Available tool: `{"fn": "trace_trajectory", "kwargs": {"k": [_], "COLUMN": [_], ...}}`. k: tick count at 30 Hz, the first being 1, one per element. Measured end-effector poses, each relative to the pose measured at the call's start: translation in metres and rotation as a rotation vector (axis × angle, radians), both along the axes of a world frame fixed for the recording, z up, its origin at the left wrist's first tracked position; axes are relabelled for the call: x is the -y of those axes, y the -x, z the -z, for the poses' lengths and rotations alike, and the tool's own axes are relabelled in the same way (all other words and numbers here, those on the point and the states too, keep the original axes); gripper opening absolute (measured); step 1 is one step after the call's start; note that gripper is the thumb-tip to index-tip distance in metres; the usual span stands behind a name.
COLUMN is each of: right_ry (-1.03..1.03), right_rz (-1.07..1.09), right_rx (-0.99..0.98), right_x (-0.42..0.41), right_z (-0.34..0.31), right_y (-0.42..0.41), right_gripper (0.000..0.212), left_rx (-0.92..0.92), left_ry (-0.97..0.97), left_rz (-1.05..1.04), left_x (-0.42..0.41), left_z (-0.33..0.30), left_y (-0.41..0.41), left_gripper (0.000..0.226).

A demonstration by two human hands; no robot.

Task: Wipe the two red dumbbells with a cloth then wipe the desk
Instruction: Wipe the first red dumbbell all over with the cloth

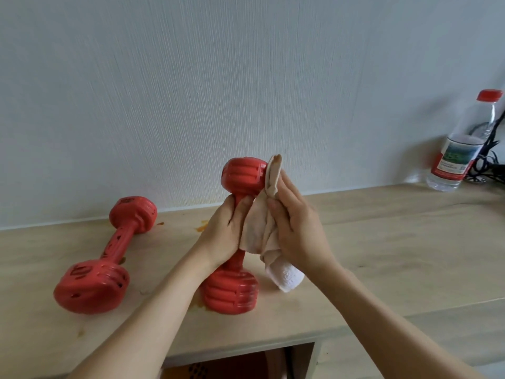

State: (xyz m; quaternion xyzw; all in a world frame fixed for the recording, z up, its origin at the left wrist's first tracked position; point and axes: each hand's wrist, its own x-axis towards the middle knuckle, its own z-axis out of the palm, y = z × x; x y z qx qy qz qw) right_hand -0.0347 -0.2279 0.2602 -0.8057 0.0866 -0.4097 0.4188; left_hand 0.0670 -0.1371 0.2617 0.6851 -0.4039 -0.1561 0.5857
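Note:
One red dumbbell [240, 179] stands tilted on its lower head on the light wooden desk [382, 242]. My left hand [224, 231] grips its handle. My right hand [295, 222] holds a stained white cloth [259, 231] and presses it against the right side of the dumbbell's upper head and handle. The cloth's lower end hangs down to the right of the lower head. A second red dumbbell [109, 255] with dark smudges lies flat on the desk to the left, apart from both hands.
Orange stains [202, 227] mark the desk near the wall and beside the dumbbells. A clear plastic bottle [461, 143] with a red cap stands at the far right by black cables [486, 157]. The desk's front edge runs below my forearms.

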Motion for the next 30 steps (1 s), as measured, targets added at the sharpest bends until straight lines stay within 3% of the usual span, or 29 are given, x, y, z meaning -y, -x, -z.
{"fn": "trace_trajectory", "kwargs": {"k": [8, 13, 24, 30], "right_ry": [0.018, 0.366, 0.083, 0.139], "right_rz": [0.105, 0.229, 0.2, 0.199], "right_rx": [0.027, 0.084, 0.106, 0.157], "right_x": [0.012, -0.001, 0.017, 0.01], "right_z": [-0.005, -0.007, -0.012, -0.016], "right_y": [0.004, 0.001, 0.002, 0.0], "right_gripper": [0.023, 0.034, 0.023, 0.024], "left_rx": [-0.035, 0.015, -0.14, -0.102], "left_ry": [-0.007, -0.04, 0.022, 0.026], "left_rz": [0.056, -0.054, 0.091, 0.092], "left_x": [0.001, 0.003, 0.005, 0.001], "left_z": [-0.003, 0.001, 0.002, 0.001], "left_y": [0.006, 0.001, 0.002, 0.002], "left_gripper": [0.025, 0.028, 0.024, 0.025]}}
